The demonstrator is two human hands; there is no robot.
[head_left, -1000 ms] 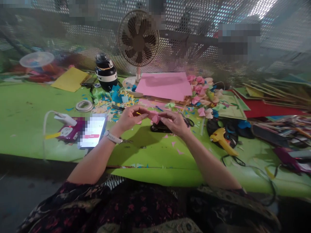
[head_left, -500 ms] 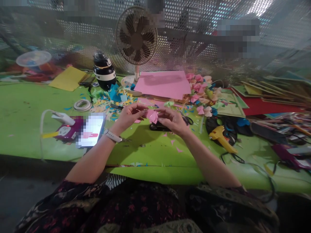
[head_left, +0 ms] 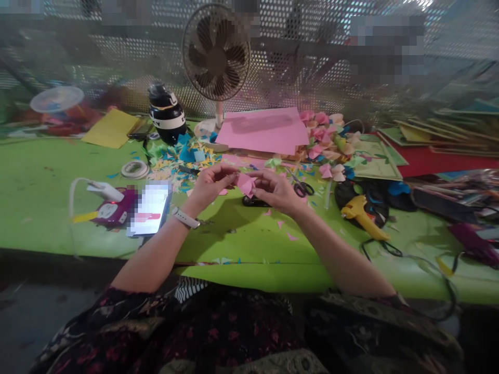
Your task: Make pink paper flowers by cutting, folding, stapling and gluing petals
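Head view: we see both hands, left hand [head_left: 210, 185] and right hand [head_left: 277, 191], pinching the pink paper piece [head_left: 245, 183] above the green table [head_left: 47, 182]; since a second ago it has unfolded wider between our fingertips.

Fan [head_left: 216, 52], helmet [head_left: 167, 114], scissors [head_left: 299, 186], glue gun [head_left: 360, 214]

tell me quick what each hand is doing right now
Left hand: fingers pinched on the small pink paper piece.
Right hand: fingers pinched on the same pink paper piece, above the green table.
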